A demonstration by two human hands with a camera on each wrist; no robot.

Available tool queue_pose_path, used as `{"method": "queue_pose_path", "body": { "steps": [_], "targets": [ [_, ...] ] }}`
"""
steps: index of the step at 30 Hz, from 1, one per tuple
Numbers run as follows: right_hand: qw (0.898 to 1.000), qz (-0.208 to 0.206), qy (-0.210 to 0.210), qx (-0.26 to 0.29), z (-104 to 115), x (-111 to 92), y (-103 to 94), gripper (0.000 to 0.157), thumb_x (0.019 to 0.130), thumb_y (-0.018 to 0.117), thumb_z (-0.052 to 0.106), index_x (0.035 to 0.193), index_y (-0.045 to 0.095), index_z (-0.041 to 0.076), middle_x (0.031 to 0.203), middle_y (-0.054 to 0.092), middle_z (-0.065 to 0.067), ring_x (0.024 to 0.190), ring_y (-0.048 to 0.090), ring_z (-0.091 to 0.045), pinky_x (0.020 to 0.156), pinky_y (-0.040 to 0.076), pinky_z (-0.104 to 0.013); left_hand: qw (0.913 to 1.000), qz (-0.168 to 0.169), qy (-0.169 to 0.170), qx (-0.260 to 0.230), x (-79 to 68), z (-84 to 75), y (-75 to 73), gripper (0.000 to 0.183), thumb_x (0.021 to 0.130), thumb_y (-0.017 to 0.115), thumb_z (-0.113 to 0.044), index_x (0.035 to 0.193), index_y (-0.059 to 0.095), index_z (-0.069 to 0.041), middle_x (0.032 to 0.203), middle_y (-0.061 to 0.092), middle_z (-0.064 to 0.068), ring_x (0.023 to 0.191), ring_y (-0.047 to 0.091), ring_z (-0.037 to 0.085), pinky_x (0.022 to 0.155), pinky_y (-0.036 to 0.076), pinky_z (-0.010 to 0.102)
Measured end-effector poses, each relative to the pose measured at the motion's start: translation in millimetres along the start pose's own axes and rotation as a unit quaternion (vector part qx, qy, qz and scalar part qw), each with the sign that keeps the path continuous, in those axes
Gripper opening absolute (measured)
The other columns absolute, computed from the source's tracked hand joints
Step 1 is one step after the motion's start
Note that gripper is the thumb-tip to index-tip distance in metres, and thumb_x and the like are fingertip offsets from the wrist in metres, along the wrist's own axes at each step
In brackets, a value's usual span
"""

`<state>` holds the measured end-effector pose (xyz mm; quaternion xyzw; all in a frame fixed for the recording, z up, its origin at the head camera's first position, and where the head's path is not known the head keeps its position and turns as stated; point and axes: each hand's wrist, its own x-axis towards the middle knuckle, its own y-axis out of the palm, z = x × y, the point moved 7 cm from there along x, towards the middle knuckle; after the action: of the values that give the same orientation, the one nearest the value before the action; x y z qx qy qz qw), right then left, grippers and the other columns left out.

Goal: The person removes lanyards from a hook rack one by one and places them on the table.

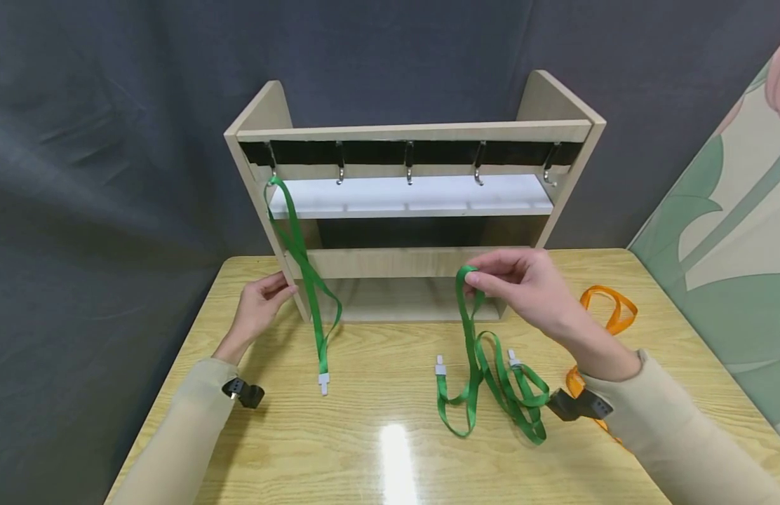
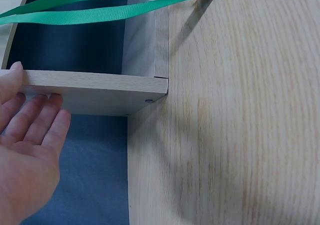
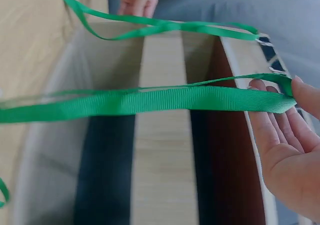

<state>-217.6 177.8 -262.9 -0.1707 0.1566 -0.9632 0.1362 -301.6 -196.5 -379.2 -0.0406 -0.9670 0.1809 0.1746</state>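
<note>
My right hand (image 1: pixel 513 277) pinches a green lanyard (image 1: pixel 465 308) near the top of its loop, in front of the wooden rack (image 1: pixel 384 264). The band hangs down, and its white clip (image 1: pixel 440 368) lies on the table. In the right wrist view the held band (image 3: pixel 165 100) stretches leftward from thumb and fingers. Another green lanyard (image 1: pixel 301 249) hangs from the leftmost hook, clip downward. Low on the rack's left side, my left hand (image 1: pixel 257 308) holds the side panel (image 2: pixel 100 81), its thumb over the front edge and its fingers against the outer face.
Along the rack's upper bar is a row of several metal hooks (image 1: pixel 409 172). One more green lanyard (image 1: pixel 534 414) lies bunched on the wooden table (image 1: pixel 314 449). Farther right lies an orange lanyard (image 1: pixel 622 322), partly behind my right forearm. A dark curtain (image 1: pixel 390 56) hangs behind the rack.
</note>
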Motion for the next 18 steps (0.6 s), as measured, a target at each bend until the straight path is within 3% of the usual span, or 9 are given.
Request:
{"method": "queue_pose_path", "body": {
  "steps": [18],
  "targets": [
    [0.996, 0.045, 0.061, 0.051, -59, -19, 50.5, 0.014, 0.091, 0.066, 0.007, 0.1, 0.068, -0.003, 0.087, 0.071, -0.013, 0.083, 0.067, -0.035, 0.072, 0.056, -0.037, 1.0, 0.002, -0.008, 0.003, 0.8, 0.0, 0.6, 0.034, 0.092, 0.061, 0.002, 0.124, 0.057, 0.011, 0.115, 0.06, 0.028, 0.103, 0.059, 0.04, 0.078, 0.048, 0.015]
  ]
}}
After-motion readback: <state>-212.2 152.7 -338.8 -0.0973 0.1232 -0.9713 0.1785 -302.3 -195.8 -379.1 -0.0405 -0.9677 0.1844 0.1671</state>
